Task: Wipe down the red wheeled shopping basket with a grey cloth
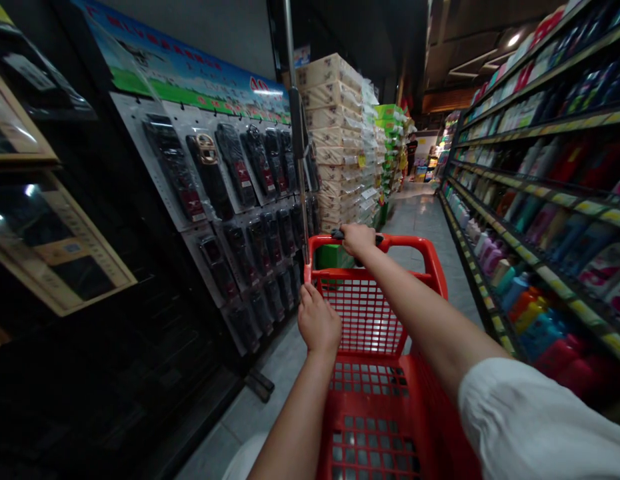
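A red plastic shopping cart (420,373) with grid panels stands in front of me, its basket showing nothing inside. My right hand (359,240) is closed around the far red bar, where a dark grip shows on both sides of the fingers. Nearer to me, my left hand (319,320) curls over the cart's left rim, its fingertips partly hidden. Just beyond that hand, a thin metal pole (290,40) with a black sleeve rises by the cart's corner; whether it is fixed to the cart I cannot tell.
A display rack of packaged belts (245,167) runs close along the left. Behind it are stacked pale cartons (335,133) and green boxes (387,127). Shelves of bottles (545,167) line the right. Between them a grey tiled aisle (415,207) leads to a distant person (411,153).
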Action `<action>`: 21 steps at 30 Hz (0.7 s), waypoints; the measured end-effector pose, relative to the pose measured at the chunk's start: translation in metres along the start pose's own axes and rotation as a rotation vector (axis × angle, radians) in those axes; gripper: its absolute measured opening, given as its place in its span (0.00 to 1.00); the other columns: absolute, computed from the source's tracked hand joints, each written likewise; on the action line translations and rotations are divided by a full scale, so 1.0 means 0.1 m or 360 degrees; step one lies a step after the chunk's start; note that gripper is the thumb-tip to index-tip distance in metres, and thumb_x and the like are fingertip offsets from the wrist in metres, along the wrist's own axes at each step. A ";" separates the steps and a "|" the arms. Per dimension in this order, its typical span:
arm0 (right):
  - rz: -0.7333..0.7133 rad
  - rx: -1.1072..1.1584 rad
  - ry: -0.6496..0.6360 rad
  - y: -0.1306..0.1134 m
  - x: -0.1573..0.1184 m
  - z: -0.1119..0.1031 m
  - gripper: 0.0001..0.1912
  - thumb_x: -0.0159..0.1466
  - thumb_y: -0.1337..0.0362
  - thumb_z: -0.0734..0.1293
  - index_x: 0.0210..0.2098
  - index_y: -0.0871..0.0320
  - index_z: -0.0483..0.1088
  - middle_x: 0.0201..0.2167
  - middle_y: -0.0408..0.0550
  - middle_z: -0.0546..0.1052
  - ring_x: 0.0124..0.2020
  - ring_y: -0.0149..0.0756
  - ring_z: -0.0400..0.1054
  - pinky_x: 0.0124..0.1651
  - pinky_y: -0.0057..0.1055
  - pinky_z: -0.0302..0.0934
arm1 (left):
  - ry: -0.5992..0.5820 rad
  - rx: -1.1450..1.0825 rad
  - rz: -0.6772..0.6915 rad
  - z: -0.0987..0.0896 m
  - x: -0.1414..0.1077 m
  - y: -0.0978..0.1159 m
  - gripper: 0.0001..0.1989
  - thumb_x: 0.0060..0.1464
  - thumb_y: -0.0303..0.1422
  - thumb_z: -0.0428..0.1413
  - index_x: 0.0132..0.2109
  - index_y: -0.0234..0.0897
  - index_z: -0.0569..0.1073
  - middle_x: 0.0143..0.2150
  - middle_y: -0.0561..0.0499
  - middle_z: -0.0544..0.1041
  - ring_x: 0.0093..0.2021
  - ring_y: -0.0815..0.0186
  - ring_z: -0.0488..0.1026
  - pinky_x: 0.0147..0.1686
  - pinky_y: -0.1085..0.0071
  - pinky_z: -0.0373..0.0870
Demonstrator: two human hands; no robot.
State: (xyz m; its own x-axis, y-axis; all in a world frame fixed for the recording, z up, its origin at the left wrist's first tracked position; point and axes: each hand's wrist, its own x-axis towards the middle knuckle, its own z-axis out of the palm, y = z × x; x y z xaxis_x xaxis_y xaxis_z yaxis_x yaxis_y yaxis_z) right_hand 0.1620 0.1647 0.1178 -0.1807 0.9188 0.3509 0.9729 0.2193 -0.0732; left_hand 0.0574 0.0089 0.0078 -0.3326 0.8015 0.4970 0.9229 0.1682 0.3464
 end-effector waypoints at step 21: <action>-0.0890 0.0753 0.0149 -0.36 -0.04 0.56 0.31 0.59 0.76 0.63 0.60 0.51 0.70 0.63 0.43 0.70 0.66 0.36 0.62 0.67 0.34 0.56 | 0.0049 -0.0014 -0.0055 0.01 0.00 0.01 0.29 0.56 0.24 0.50 0.65 0.21 0.64 0.65 0.29 0.67 0.57 0.52 0.74 0.55 0.61 0.71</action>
State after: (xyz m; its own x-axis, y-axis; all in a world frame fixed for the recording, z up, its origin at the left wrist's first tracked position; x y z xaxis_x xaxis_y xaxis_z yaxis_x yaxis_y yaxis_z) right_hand 0.1193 0.1713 0.0662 -0.5976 0.6011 0.5306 0.5690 0.7842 -0.2475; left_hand 0.0586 0.0100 0.0070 -0.3702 0.7770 0.5091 0.9091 0.1904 0.3706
